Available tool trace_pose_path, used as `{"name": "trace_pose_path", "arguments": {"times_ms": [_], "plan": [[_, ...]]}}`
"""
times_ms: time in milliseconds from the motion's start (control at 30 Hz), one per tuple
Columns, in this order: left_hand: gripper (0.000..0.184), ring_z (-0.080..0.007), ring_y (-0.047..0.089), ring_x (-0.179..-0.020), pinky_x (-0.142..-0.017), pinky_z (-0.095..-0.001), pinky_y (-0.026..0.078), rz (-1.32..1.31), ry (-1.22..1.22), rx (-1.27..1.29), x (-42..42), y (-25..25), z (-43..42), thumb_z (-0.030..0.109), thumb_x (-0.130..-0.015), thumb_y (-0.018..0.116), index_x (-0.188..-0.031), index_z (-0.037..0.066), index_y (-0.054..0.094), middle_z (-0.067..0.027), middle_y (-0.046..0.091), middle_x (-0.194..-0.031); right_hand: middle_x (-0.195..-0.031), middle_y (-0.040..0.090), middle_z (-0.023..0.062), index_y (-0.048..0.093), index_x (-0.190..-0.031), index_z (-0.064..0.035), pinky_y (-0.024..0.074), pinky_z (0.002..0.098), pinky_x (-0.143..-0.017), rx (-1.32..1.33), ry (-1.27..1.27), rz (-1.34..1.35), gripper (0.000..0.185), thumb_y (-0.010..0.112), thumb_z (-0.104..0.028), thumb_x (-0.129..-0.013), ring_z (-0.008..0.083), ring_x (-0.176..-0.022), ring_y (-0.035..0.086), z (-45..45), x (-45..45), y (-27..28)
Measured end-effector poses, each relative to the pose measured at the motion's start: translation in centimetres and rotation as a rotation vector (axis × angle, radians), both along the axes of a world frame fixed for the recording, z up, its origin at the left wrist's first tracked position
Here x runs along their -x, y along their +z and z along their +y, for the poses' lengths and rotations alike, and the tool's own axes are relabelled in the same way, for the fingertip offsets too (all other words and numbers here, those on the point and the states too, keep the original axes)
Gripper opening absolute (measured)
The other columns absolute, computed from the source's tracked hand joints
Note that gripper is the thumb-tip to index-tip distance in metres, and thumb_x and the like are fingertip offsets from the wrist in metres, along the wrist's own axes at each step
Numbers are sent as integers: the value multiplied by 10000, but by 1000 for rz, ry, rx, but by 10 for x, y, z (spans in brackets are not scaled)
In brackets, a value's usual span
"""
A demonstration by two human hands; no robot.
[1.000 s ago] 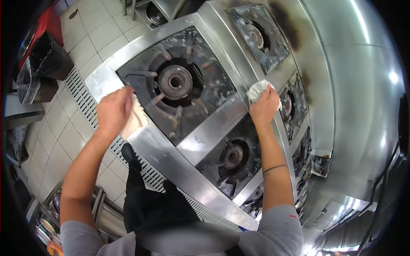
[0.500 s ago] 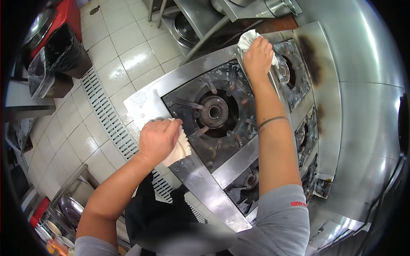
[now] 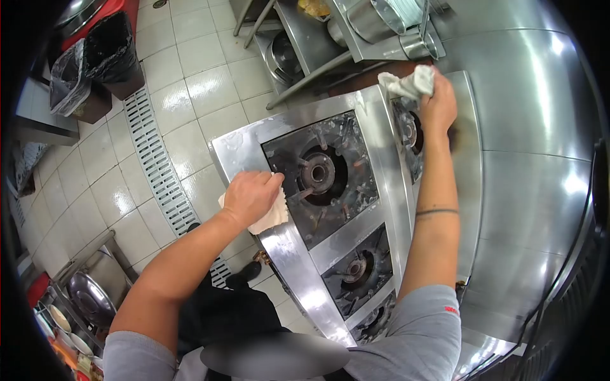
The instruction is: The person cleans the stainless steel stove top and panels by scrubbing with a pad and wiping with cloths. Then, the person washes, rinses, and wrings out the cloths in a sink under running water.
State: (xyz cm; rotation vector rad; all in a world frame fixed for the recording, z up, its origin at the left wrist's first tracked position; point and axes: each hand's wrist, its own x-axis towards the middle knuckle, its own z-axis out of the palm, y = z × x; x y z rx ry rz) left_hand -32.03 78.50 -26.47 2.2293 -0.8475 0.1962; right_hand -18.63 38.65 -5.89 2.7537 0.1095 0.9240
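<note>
Clock bearings read on the head view, twelve at the top. We see two bare hands at a steel stove (image 3: 343,238), a cloth in each.

Left hand (image 3: 254,195): palm down, fingers curled in and closed over a cream cloth (image 3: 272,218). Most of the cloth shows at five o'clock from the knuckles, spread over the stove's front border, with a small corner poking out at nine. We cannot see how the fingertips grip beneath. The large front burner (image 3: 319,173) sits between two and three o'clock of this hand, near but apart; a smaller burner (image 3: 356,269) lies at four.

Right hand (image 3: 440,105): reached out to the stove's far end, fingers and thumb pinched shut on a bunched white cloth (image 3: 413,82). The cloth stands out at ten o'clock from the hand. Whether it touches the steel, we cannot tell. A rear burner (image 3: 412,134) shows at seven o'clock, partly covered.

A metal pot (image 3: 373,22) sits at eleven o'clock from the right hand, on a shelf.
</note>
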Motion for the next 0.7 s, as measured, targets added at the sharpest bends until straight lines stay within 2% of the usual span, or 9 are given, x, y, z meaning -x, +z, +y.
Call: {"name": "trace_pose_path", "arguments": {"times_ms": [100, 133, 167, 200, 300, 500, 533, 633, 700], "plan": [[128, -229, 641, -708, -650, -405, 479, 12, 5, -7, 0, 1, 0, 180, -843, 699, -951, 153, 636, -18, 593, -727, -1401, 595, 194, 654, -1334, -131, 482, 438, -1060, 286, -188, 296, 599, 720, -22, -748, 377, -1262, 581, 6, 41, -45], [128, -229, 641, -708, -650, -405, 479, 9, 9, -7, 1, 2, 1, 180, -843, 699, -951, 153, 636, -18, 593, -727, -1449, 544, 238, 605, -1406, -139, 449, 456, -1101, -32, -139, 384, 679, 746, -57, -746, 413, -1316, 537, -19, 49, -86], [127, -235, 637, -707, -646, -406, 475, 23, -6, -19, 1, 3, 2, 181, -851, 693, -965, 152, 647, -23, 590, -722, -1563, 402, 275, 551, -1459, -139, 379, 481, -1160, 208, -125, 579, 710, 770, -145, -784, 451, -1418, 425, 5, 75, -96], [128, -240, 632, -705, -643, -407, 471, 35, -18, -32, -1, 3, 2, 181, -858, 687, -979, 151, 658, -28, 588, -718, -1647, 224, 290, 518, -1477, -123, 320, 500, -1194, 64, -96, 621, 693, 761, -233, -838, 489, -1487, 298, 13, 89, -110], [135, -241, 631, -697, -639, -405, 471, 34, -2, -7, -2, 5, 1, 179, -848, 697, -976, 149, 665, -25, 590, -716, -1680, 161, 249, 510, -1486, -142, 272, 537, -1210, 171, -126, 536, 642, 712, -301, -899, 470, -1529, 208, -2, 79, -135], [136, -208, 632, -731, -691, -377, 491, 20, 33, -29, 0, 3, -3, 180, -847, 698, -980, 162, 681, 2, 601, -758, -1607, 295, 263, 430, -1549, -158, 385, 537, -1125, 267, -195, 449, 701, 672, -345, -919, 520, -1359, 413, 9, -11, -149], [136, -208, 632, -731, -691, -377, 491, 9, 46, -32, -1, 3, -4, 180, -847, 698, -980, 162, 681, 2, 601, -758, -1459, 483, 261, 562, -1430, -132, 420, 511, -1093, 354, -185, 327, 538, 643, -324, -934, 469, -1275, 524, 20, -23, -148], [135, -213, 636, -742, -699, -380, 492, 5, 55, -53, 0, 5, -3, 182, -849, 699, -981, 160, 680, -3, 606, -762, -1216, 643, 227, 677, -1205, -116, 492, 495, -991, 297, -270, 611, 301, 611, -252, -945, 405, -1136, 644, 20, -82, -157], [132, -220, 638, -747, -704, -385, 495, 20, 28, -22, 0, 6, -1, 183, -852, 696, -981, 158, 678, -10, 610, -765, -1030, 692, 179, 698, -1033, -116, 532, 511, -868, 282, -208, 509, 164, 576, -184, -949, 375, -976, 703, 23, -103, -159]]}}
